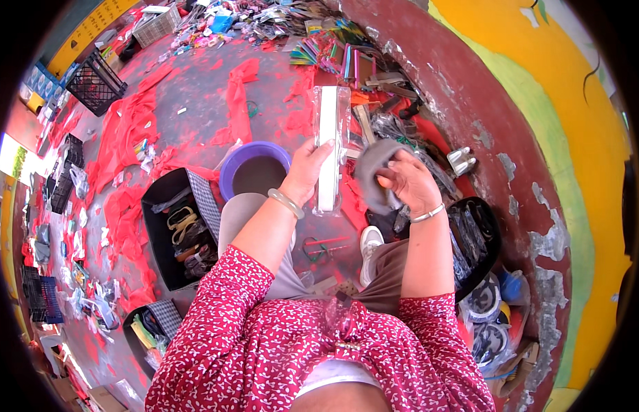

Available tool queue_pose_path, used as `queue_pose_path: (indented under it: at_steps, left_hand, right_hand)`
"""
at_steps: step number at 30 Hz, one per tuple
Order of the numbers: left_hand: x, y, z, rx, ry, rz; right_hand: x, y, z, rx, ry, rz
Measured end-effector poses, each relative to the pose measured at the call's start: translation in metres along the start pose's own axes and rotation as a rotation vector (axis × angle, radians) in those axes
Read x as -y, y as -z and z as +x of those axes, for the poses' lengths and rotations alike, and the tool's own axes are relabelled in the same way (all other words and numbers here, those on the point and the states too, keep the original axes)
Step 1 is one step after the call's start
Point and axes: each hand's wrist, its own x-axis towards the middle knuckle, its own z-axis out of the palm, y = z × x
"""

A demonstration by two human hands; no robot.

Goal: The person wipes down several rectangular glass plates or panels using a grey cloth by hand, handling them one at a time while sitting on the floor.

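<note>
your left hand (307,168) is closed on a long white strip (327,154) in a clear wrapper (343,120); the thumb lies across its front, and the fingers behind it are mostly hidden. the strip stands lengthwise in front of you, reaching both above and below your grip, between your two hands.

your right hand (411,180), just beside the strip and apart from your left, has its fingers bent around a grey cloth (373,172). the cloth curves in a loop on that hand's inner side, near the wrapper's edge; exactly how firmly you pinch it, you cannot tell from here.

a pale bangle (286,204) sits at your left wrist, a thin bracelet (427,213) at your right. beyond your left hand, to its left, is a purple basin (226,180) with dark contents. farther left and nearer you is a black bin (157,237) of bundled items. to the right of and below your right hand, a black tub (495,242) holds plastic-wrapped packs (467,230).
</note>
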Motion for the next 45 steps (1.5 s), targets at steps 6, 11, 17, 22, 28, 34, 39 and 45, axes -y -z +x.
queue_pose_path:
  at_steps: [6,11,17,22,28,34,39,45]
  left_hand:
    - [0.0,-0.023,-0.01,0.125,-0.035,0.034]
    - [0.007,-0.019,-0.009,0.171,0.042,-0.073]
    - [0.019,-0.021,-0.01,0.192,0.079,-0.022]
    - [0.049,-0.015,-0.001,0.215,-0.219,0.476]
    - [0.043,-0.035,-0.012,0.146,-0.399,0.77]
    - [0.04,-0.042,-0.01,0.118,-0.489,0.793]
    - [0.039,-0.04,-0.01,0.131,-0.535,0.825]
    - [0.044,-0.022,-0.015,0.058,-0.331,0.662]
  right_hand:
    - [-0.017,-0.019,0.004,0.093,-0.041,-0.393]
    - [-0.039,-0.021,0.022,-0.145,0.577,-0.969]
    - [-0.064,-0.043,0.022,-0.107,0.459,-0.178]
    - [-0.073,-0.028,0.038,-0.401,0.633,-0.485]
    - [-0.054,-0.028,0.03,-0.718,0.711,-0.909]
    - [-0.059,-0.019,0.039,-0.72,0.708,-0.655]
    - [-0.067,0.007,0.057,-0.559,0.565,-0.166]
    - [0.007,-0.019,0.012,-0.199,0.407,0.341]
